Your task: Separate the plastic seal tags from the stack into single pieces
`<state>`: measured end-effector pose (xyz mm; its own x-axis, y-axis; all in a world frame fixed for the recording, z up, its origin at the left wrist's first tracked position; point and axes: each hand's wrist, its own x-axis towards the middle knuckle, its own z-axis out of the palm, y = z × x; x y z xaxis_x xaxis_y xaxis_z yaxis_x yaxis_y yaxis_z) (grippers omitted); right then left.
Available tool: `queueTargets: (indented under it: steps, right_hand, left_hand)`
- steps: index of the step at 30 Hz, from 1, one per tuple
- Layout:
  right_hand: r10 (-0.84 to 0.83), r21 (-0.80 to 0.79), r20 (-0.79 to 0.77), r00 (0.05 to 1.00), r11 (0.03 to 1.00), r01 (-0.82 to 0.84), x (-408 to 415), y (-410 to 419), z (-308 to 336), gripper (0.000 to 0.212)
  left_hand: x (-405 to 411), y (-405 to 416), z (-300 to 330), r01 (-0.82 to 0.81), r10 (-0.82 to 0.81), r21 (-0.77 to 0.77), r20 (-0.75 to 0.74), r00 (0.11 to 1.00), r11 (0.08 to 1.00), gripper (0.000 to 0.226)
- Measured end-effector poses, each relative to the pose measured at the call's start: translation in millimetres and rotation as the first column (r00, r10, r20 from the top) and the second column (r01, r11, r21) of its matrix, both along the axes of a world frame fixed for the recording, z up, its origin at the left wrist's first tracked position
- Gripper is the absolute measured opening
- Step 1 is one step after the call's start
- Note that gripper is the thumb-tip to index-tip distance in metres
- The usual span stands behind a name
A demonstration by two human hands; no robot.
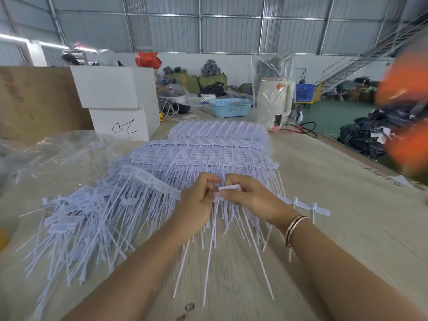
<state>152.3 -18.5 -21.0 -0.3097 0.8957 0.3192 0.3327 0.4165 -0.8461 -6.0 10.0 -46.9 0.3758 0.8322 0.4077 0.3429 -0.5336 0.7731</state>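
Observation:
A wide stack of joined white plastic seal tags (217,144) lies across the middle of the table, thin tails pointing toward me. A looser heap of tags (88,214) spreads at the left. My left hand (196,200) and my right hand (250,195) meet at the stack's near edge. Both pinch the flat head of a strip of tags (228,189) between fingers and thumb. The strip runs on to the right past my wrist, with heads (310,206) still joined. A bangle sits on my right wrist.
Two white boxes (118,100) stand at the back left beside a cardboard sheet. A blue basket (229,107) and a bagged white appliance (273,100) stand behind the stack. Crumpled clear plastic (53,149) lies at the left. Dark clothing (375,133) is piled beyond the table's right edge.

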Motion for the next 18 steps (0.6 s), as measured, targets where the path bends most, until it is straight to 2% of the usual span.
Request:
queueTargets:
  steps: [2, 6, 9, 11, 13, 15, 18]
  right_hand:
    - [-0.075, 0.011, 0.028, 0.997, 0.997, 0.075, -8, 2, -5, 0.031]
    - [-0.204, 0.003, -0.075, 0.976, 0.979, 0.204, -27, 5, -15, 0.022]
    - [-0.199, -0.082, -0.138, 0.970, 0.979, 0.189, -35, 6, -15, 0.018]
    - [-0.174, -0.132, -0.170, 0.970, 0.979, 0.153, -33, 6, -13, 0.019]
    - [-0.168, -0.139, -0.157, 0.973, 0.979, 0.147, -31, 5, -12, 0.019]
    - [-0.159, -0.126, -0.166, 0.973, 0.982, 0.139, -31, 6, -11, 0.022]
    - [-0.177, -0.106, -0.221, 0.959, 0.982, 0.157, -28, 7, -8, 0.027]
  left_hand:
    - [2, 0, 1, -0.027, 0.024, 0.057, 0.051, 0.998, 0.998, 0.037]
    - [8, -2, 8, -0.110, 0.082, 0.106, 0.240, 0.967, 0.988, 0.045]
    - [7, -4, 12, -0.152, 0.120, 0.101, 0.267, 0.956, 0.983, 0.043]
    - [3, -6, 15, -0.166, 0.144, 0.148, 0.147, 0.979, 0.975, 0.042]
    - [0, -9, 18, -0.203, 0.223, 0.285, -0.041, 0.974, 0.937, 0.043]
    - [1, -14, 21, -0.184, 0.306, 0.456, -0.211, 0.928, 0.871, 0.046]
    - [-4, -17, 26, -0.176, 0.433, 0.605, -0.310, 0.846, 0.777, 0.049]
